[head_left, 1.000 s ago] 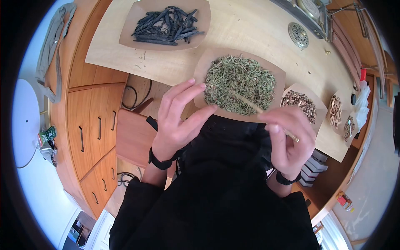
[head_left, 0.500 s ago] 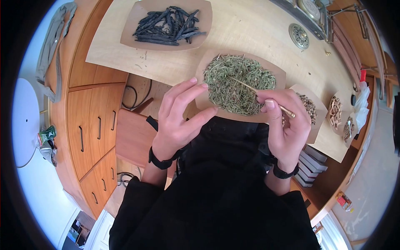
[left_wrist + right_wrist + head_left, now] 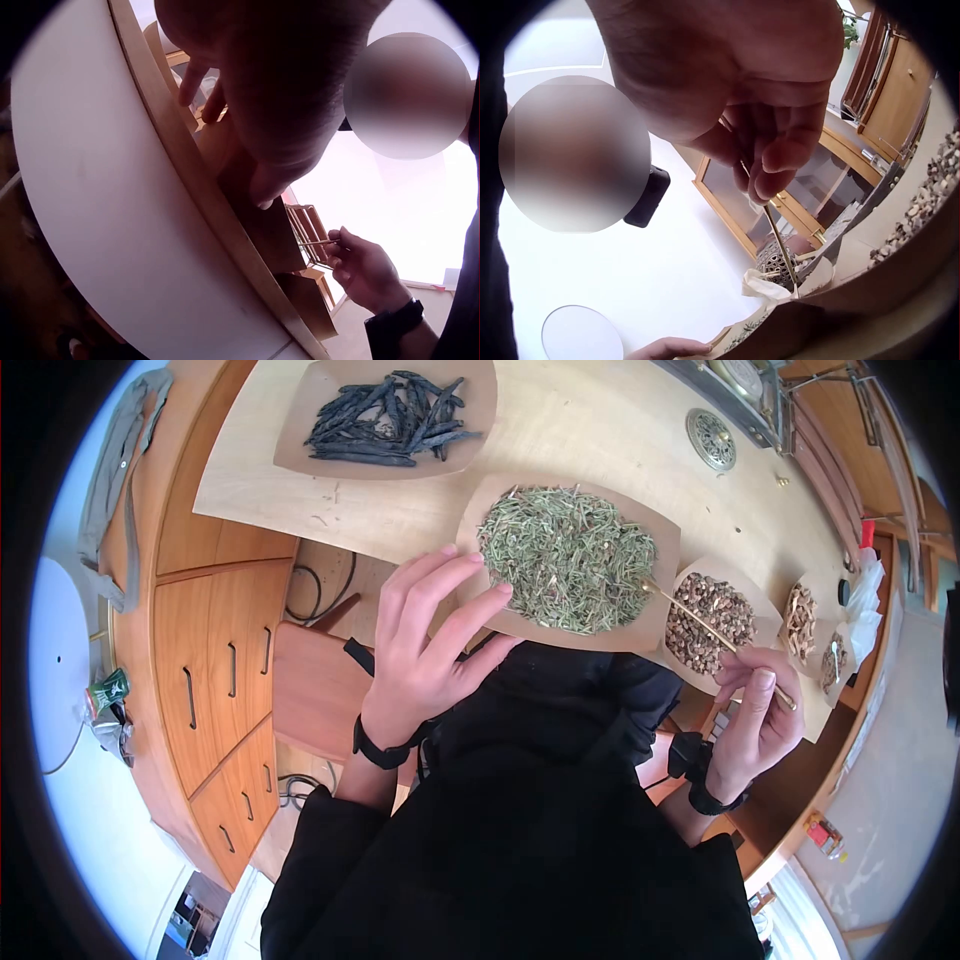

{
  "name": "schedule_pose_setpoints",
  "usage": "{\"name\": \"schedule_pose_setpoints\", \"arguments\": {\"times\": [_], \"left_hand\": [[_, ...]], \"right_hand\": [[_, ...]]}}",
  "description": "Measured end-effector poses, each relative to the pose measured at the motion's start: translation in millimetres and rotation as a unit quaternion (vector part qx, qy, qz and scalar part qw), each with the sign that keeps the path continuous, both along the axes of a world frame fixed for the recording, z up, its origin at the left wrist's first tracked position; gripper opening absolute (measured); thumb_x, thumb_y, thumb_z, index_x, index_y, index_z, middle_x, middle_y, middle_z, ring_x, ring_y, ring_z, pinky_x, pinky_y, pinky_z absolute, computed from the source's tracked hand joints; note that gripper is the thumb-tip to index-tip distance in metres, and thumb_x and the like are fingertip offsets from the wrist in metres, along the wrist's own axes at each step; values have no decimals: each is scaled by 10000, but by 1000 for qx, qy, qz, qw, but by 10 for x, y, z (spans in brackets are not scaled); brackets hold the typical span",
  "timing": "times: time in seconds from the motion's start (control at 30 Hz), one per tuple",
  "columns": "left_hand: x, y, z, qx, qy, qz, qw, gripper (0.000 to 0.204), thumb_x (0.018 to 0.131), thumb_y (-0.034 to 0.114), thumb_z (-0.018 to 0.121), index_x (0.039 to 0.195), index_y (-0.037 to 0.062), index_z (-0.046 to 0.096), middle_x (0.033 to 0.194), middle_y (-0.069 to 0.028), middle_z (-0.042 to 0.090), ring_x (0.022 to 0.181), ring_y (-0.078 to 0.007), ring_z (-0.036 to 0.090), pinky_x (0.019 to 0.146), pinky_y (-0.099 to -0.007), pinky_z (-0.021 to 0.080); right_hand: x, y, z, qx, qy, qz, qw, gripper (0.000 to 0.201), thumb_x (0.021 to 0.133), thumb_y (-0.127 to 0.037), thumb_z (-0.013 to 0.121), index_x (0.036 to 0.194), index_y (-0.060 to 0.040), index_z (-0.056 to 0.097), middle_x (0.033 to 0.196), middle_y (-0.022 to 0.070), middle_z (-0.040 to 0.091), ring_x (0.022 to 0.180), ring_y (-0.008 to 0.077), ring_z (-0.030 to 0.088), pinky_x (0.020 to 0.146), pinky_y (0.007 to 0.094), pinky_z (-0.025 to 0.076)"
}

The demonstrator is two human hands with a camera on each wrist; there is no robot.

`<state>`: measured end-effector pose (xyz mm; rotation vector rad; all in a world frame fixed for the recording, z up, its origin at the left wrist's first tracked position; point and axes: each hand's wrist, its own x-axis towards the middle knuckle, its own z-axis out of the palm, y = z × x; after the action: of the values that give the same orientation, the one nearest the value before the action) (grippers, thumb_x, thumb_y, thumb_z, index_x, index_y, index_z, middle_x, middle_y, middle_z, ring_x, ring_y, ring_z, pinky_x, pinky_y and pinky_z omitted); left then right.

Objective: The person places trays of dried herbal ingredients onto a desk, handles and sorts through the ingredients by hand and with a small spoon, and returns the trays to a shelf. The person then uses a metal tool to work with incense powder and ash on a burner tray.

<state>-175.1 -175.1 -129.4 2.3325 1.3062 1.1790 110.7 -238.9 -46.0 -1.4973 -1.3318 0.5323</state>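
Observation:
My right hand (image 3: 757, 712) pinches a slim brass-coloured rod (image 3: 707, 624) with a small widened tip. That tip lies over the right edge of a brown paper tray (image 3: 560, 641) heaped with dried green herb pieces (image 3: 565, 550). The rod's shaft crosses above a second tray of brown chopped bits (image 3: 712, 600). At the herb tray's left end is my left hand (image 3: 425, 635), fingers spread, fingertips right at the rim. In the right wrist view, thumb and fingers close round the rod (image 3: 781, 244).
A paper tray of dark dried pods (image 3: 385, 420) lies at the upper left of the table (image 3: 590, 410). Smaller trays with light chips (image 3: 801, 622) stand at the right. A round pierced metal lid (image 3: 712, 440) sits farther back. Wooden drawers (image 3: 225, 690) are at left.
My right hand has moved right, drawing the rod's tip from the middle of the herbs to the tray's right edge. My left hand stays at the left rim.

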Motion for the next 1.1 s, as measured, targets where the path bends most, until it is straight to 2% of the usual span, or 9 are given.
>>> {"name": "schedule_pose_setpoints", "arguments": {"times": [0.07,0.13,0.2,0.33,0.43,0.57,0.67,0.73,1.1], "left_hand": [[7,1,-13,3,8,-1,1000,418,695,182,897,1087,118,769,1275,-100,628,1206,-346,596,1001,-464,528],[-16,10,-35,9,24,-16,1000,381,666,108,880,1034,127,784,1294,-111,631,1225,-364,586,1025,-444,478],[-10,9,-43,12,24,-15,1000,351,666,87,865,1006,134,791,1291,-105,636,1224,-363,586,1027,-442,477],[5,-3,-51,12,12,-11,1000,314,680,41,834,975,143,798,1284,-94,645,1227,-359,585,1031,-436,473],[13,-16,-31,6,15,-9,1000,304,682,36,834,964,143,798,1287,-96,646,1231,-358,584,1033,-435,471],[19,-24,-40,12,13,-8,1000,285,685,32,834,948,136,795,1289,-98,647,1234,-361,583,1034,-432,469],[18,-27,-14,5,13,-9,1000,277,690,35,836,948,126,789,1291,-101,647,1236,-364,583,1031,-432,470],[20,-20,17,6,18,-10,1000,338,669,28,862,985,128,793,1289,-97,630,1217,-358,586,990,-425,533],[22,-24,13,4,22,-7,1000,340,668,45,869,987,127,783,1291,-94,627,1224,-352,584,991,-434,530]], "right_hand": [[38,-52,-11,-8,-7,-6,1000,190,1052,-67,559,1018,64,693,921,155,710,695,135,638,578,221,471],[3,-68,0,-34,2,-7,999,186,1052,-69,566,1021,62,694,915,146,711,695,130,639,580,219,476],[-74,-71,-7,-60,12,-7,998,182,1052,-71,572,1023,60,695,910,138,711,695,124,640,582,218,480],[-249,2,-75,-99,98,6,990,177,1052,-72,588,1049,61,704,907,122,713,709,128,660,596,222,516],[-322,45,-124,-109,154,45,981,178,1055,-58,581,1069,66,708,930,131,725,752,142,693,628,246,570],[-421,115,-148,-119,187,76,972,183,1056,-57,583,1113,71,701,954,137,734,784,152,704,654,265,588],[-470,169,-166,-124,207,75,968,191,1061,-62,578,1124,73,697,952,135,734,794,160,708,672,282,600],[-490,197,-169,-121,215,77,966,196,1063,-68,577,1129,74,695,953,137,735,797,165,710,680,290,605],[-464,197,-162,-109,245,77,960,224,1068,-91,578,1147,90,684,949,173,736,791,197,723,690,311,616]]}}
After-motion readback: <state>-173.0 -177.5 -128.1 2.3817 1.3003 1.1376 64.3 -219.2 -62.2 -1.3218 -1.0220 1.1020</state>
